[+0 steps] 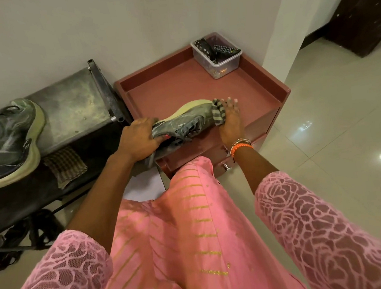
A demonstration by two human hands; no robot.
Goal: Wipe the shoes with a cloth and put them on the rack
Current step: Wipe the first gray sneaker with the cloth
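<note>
A grey sneaker (184, 121) with a pale yellow sole lies on its side over the reddish cabinet top (171, 88). My left hand (139, 139) grips it at the heel and collar. My right hand (230, 120) holds a grey striped cloth (218, 113) against the shoe's toe. The matching sneaker (9, 140) sits on the top of the metal shoe rack (72, 108) at the left.
A folded checked cloth (66, 165) hangs over the rack's front edge. A clear plastic box (218, 55) with remotes stands in the cabinet's back right corner. Dark footwear (32, 227) lies under the rack. Shiny tiled floor (331, 121) spreads to the right.
</note>
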